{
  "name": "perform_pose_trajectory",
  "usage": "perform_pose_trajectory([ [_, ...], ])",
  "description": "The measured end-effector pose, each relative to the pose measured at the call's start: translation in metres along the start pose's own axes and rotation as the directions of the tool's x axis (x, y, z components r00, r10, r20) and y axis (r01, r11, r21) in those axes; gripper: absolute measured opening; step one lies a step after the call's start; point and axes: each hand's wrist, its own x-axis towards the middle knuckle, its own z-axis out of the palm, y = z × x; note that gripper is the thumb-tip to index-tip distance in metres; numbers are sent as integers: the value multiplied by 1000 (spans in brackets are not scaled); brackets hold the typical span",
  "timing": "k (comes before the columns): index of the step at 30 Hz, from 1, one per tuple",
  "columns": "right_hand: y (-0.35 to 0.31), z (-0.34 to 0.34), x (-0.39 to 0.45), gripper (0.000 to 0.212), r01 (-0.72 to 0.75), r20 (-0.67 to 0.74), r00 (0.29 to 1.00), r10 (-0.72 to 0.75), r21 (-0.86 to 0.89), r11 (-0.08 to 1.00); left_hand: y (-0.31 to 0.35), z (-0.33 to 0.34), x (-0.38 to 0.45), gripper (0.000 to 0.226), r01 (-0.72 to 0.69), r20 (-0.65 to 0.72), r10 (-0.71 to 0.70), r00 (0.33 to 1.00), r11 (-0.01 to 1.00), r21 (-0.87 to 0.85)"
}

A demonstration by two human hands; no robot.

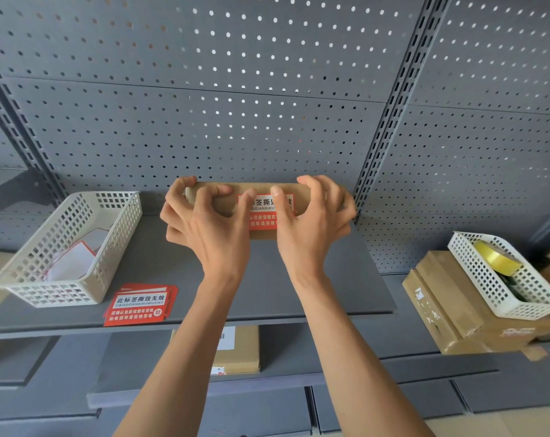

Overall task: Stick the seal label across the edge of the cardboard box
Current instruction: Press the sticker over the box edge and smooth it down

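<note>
While we pressed, these held:
Spare labels (140,304): stacked near the shelf's (160,263) front, unused.
Hands: left hand (204,222) and right hand (311,222) curled, gripping the box (261,233), thumbs on the label (266,209).
Label: already folded across the box's edge; we judged only smoothing remained.

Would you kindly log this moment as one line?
stage: pressing label over box edge | left hand: on box | right hand: on box | spare labels: shelf

Grey shelf (160,263) against pegboard.
On it: white basket (68,247) at left, red labels (139,304) beside it, cardboard box (261,212) at the back.
</note>
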Motion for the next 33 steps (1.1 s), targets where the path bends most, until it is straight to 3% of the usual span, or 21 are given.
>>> perform_pose_trajectory([
  [19, 11, -3, 1, 23, 29, -11, 1000, -29, 30, 999, -13, -9, -1, 11, -95, 87, 94, 992, 995, 12],
  [26, 10, -8, 0, 60, 84, 104, 991, -81, -26, 996, -12, -12, -1, 31, -137, 116, 131, 985, 990, 39],
  [33, 11, -11, 0, 57, 73, 113, 991, -75, 16, 997, -15, -14, 1, 37, -144, 145, 137, 980, 989, 41],
])
